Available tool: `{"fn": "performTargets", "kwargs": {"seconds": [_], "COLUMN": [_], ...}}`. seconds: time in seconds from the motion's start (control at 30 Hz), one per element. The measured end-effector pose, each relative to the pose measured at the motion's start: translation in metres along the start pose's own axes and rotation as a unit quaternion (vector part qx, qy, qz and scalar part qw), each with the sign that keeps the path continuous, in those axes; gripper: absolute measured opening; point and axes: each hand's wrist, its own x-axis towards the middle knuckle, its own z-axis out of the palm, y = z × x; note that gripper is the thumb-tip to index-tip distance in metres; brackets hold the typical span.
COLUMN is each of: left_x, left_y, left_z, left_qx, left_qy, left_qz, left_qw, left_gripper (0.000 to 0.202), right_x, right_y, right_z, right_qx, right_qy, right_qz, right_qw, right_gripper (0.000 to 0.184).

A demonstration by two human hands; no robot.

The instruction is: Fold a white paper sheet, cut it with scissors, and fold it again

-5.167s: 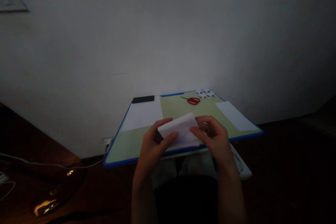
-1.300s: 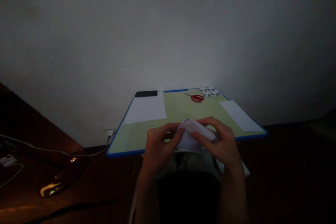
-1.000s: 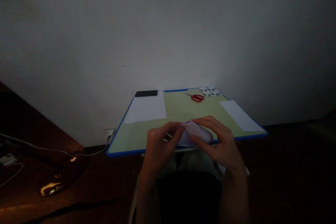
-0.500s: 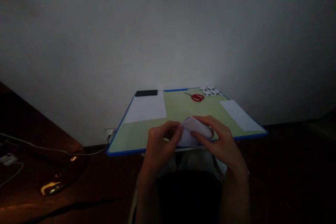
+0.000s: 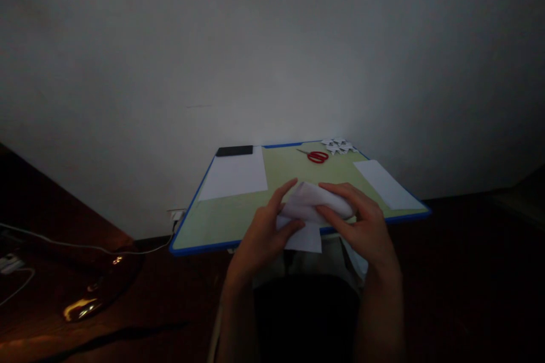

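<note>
Between my two hands a sheet of white paper (image 5: 307,197) is bent over, held up above the near edge of the table. Its upper part curls into a loop toward the right, and a flat lower flap hangs below the table edge. My left hand (image 5: 270,232) grips the paper's left side, thumb in front and fingers behind. On the right, my right hand (image 5: 360,215) pinches the curled part between thumb and fingers. Past the hands, red-handled scissors (image 5: 317,156) lie on the table with the blades pointing left.
The green table (image 5: 281,167) has a blue rim and stands against the wall. A white sheet (image 5: 234,176) with a black flat object (image 5: 234,151) lies at left, folded white paper pieces (image 5: 339,146) at back right, and another white paper (image 5: 386,184) at right. A cable (image 5: 97,248) runs at left.
My left hand has opened from a tight pinch at the paper's tip to a wider hold on its left side. The paper's lower flap now hangs further down.
</note>
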Motion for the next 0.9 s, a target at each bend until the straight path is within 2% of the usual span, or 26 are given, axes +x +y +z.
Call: {"fn": "performTargets", "kwargs": {"seconds": [0.1,0.23,0.3,0.4,0.53,0.6,0.67,0.73,0.83,0.9], "left_x": [0.003,0.004,0.004,0.005,0.006,0.007,0.007,0.006,0.005,0.004], "left_y": [0.003,0.004,0.004,0.004,0.007,0.008,0.007,0.005,0.001,0.0], "left_z": [0.006,0.011,0.012,0.013,0.016,0.016,0.014,0.011,0.007,0.006], "left_qx": [-0.055,-0.128,-0.122,-0.047,-0.019,-0.016,-0.004,0.003,-0.017,-0.061], "left_qy": [0.017,0.029,0.045,0.068,0.088,0.097,0.097,0.086,0.047,0.017], "left_qz": [0.009,0.034,0.042,0.071,0.071,0.065,0.061,0.062,0.054,0.033], "left_qw": [0.998,0.991,0.991,0.994,0.993,0.993,0.993,0.994,0.997,0.997], "left_gripper": [0.074,0.056,0.042,0.013,0.014,0.016,0.016,0.015,0.015,0.022], "right_x": [0.0,0.002,0.002,0.002,0.0,0.0,-0.001,-0.003,-0.006,-0.008], "right_y": [0.001,0.003,0.002,0.003,0.004,0.002,0.001,0.0,0.005,0.01], "right_z": [-0.001,0.0,0.001,0.002,0.0,-0.003,-0.005,-0.007,-0.007,-0.006], "right_qx": [0.003,0.001,0.002,0.006,0.008,0.021,0.033,0.04,0.062,0.08], "right_qy": [0.014,0.043,0.055,0.047,0.023,-0.004,-0.032,-0.032,0.045,0.107], "right_qz": [0.009,0.007,0.008,0.004,-0.007,-0.021,-0.032,-0.026,0.007,0.032], "right_qw": [1.0,0.999,0.998,0.999,1.0,1.0,0.998,0.998,0.997,0.991], "right_gripper": [0.036,0.041,0.041,0.041,0.043,0.054,0.073,0.08,0.059,0.044]}}
